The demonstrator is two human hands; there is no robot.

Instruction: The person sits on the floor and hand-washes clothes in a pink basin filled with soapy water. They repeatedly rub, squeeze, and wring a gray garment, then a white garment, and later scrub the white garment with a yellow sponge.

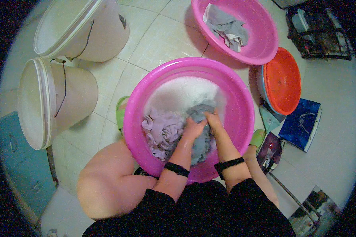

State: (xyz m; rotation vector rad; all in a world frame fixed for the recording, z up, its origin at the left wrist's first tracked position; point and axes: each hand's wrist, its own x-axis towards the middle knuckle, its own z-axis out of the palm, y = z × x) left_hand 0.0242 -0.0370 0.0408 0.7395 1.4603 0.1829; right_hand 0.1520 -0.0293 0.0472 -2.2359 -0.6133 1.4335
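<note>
Between my legs stands a large pink plastic basin (245, 118), with white suds (192, 86) over the water in its far part. Both hands are inside it, close together at a wet grey cloth (201, 148). My left hand (195, 126) grips the bunched cloth from its left side. Right against it, my right hand (213, 119) grips the same cloth, its fingertips partly hidden by the folds and foam. Crumpled pale lilac fabric (164, 126) lies to the left of my hands in the basin. A black band circles each forearm.
A second pink basin (256, 17) at the far right holds a grey cloth (225, 25). Beside it lean an orange basin (284, 80), a blue bag (299, 124) and a dustpan (268, 121). Two white buckets (77, 86) with wire handles stand at the left on the tiled floor (148, 38).
</note>
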